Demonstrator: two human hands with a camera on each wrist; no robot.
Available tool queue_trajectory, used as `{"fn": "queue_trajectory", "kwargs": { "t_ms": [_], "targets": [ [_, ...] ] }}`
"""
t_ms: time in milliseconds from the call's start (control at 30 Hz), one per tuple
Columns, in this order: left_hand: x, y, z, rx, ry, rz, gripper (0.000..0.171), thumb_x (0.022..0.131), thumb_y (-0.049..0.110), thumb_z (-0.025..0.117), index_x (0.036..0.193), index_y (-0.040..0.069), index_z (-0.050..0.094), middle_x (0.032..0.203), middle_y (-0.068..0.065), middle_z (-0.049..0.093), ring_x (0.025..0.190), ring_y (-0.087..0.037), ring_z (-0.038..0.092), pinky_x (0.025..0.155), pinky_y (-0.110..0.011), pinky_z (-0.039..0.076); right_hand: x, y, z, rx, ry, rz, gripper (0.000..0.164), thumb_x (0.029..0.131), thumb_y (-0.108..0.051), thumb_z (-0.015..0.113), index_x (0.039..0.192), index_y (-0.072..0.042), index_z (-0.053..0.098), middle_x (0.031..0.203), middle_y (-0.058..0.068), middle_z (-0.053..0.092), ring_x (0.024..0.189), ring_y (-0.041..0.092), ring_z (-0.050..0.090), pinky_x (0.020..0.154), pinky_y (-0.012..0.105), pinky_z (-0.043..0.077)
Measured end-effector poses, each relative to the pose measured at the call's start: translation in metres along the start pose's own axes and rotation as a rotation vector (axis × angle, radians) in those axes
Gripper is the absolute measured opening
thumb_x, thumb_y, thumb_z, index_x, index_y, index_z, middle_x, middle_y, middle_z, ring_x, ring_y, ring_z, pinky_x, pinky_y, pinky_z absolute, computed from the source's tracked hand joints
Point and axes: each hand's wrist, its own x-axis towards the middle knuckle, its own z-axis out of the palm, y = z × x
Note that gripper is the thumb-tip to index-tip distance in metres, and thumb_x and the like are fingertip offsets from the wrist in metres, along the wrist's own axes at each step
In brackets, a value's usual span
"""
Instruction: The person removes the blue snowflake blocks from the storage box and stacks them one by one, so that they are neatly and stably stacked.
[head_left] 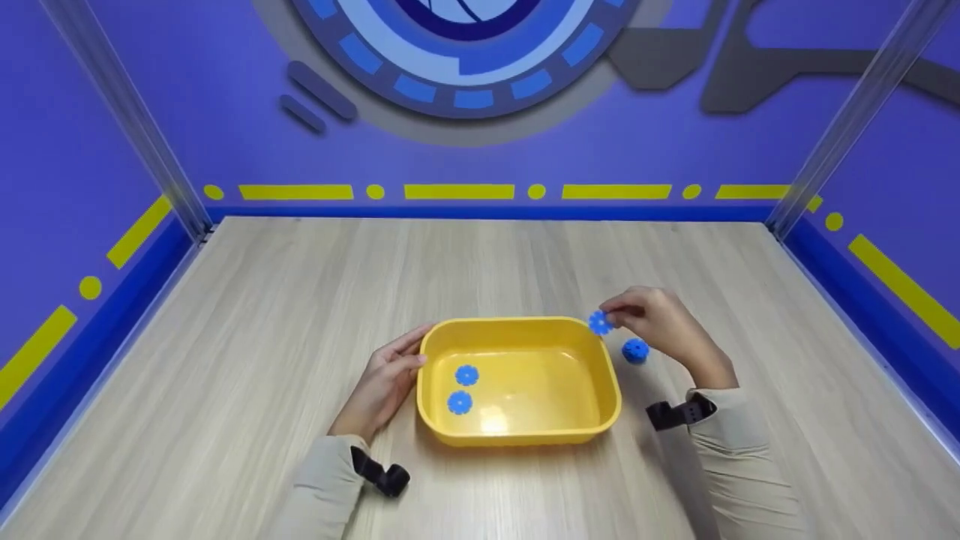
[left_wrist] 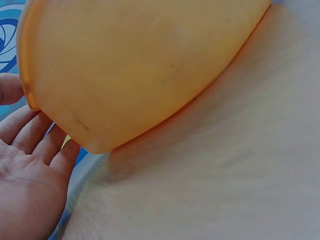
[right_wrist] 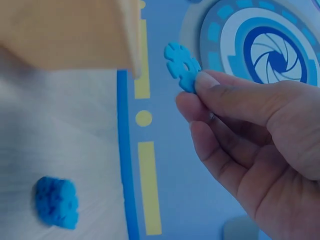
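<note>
A yellow plastic basin sits on the table in the head view. My left hand holds its left side, the thumb at the rim and the fingers along the outer wall, as the left wrist view also shows. Between thumb and forefinger, my right hand pinches a blue notched disc just above the basin's far right corner. Two more blue discs, one behind the other, lie on the basin's floor at left. A stack of blue discs stands on the table beneath the right hand.
The light wood table is bounded by purple-blue panels at the back and both sides. Black camera straps circle both wrists, the left one near the basin's front left corner.
</note>
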Motion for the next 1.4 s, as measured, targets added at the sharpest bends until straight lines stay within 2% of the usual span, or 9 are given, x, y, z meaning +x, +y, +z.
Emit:
{"fn": "queue_trajectory", "kwargs": {
  "t_ms": [333,567,833,1067,1400],
  "targets": [
    [0.0,0.0,0.0,0.006,-0.003,0.006,0.059,0.086,-0.008,0.052,0.143,-0.01,0.034,0.15,-0.023,0.036,0.134,-0.021,0.044,0.11,-0.031,0.04,-0.013,0.021,0.0,0.044,-0.015,0.126,0.017,0.089,-0.002,0.064,0.103,-0.002,0.073,0.095,0.012,0.072,0.081,0.021,0.067,0.075,0.032,0.06],
    [-0.001,0.0,-0.001,0.01,-0.033,-0.004,0.06,0.088,-0.006,0.052,0.145,-0.009,0.032,0.151,-0.022,0.035,0.132,-0.019,0.046,0.109,-0.031,0.041,-0.019,0.031,0.002,0.025,-0.008,0.141,0.016,0.088,0.0,0.064,0.1,-0.001,0.074,0.095,0.013,0.072,0.081,0.021,0.067,0.075,0.033,0.06],
    [0.0,0.0,0.0,0.006,-0.02,-0.001,0.06,0.087,-0.007,0.052,0.144,-0.01,0.033,0.151,-0.023,0.036,0.131,-0.019,0.047,0.109,-0.031,0.042,-0.027,0.042,0.004,0.021,-0.015,0.183,0.016,0.087,0.0,0.065,0.1,-0.001,0.074,0.098,0.015,0.073,0.086,0.024,0.067,0.077,0.036,0.059],
    [0.0,0.0,0.0,0.006,-0.006,-0.001,0.059,0.087,-0.008,0.052,0.143,-0.01,0.034,0.15,-0.022,0.038,0.13,-0.019,0.048,0.109,-0.031,0.042,-0.029,0.049,0.006,0.034,-0.022,0.223,0.016,0.087,-0.001,0.065,0.101,0.0,0.074,0.099,0.017,0.072,0.086,0.025,0.067,0.073,0.027,0.057],
    [0.0,0.0,-0.001,0.024,-0.02,0.011,0.06,0.087,-0.007,0.052,0.144,-0.01,0.034,0.15,-0.023,0.037,0.128,-0.016,0.05,0.107,-0.03,0.044,-0.032,0.054,0.005,0.047,-0.023,0.339,0.018,0.089,-0.002,0.063,0.104,0.004,0.072,0.097,0.019,0.072,0.081,0.022,0.066,0.066,0.019,0.055]
  ]
}}
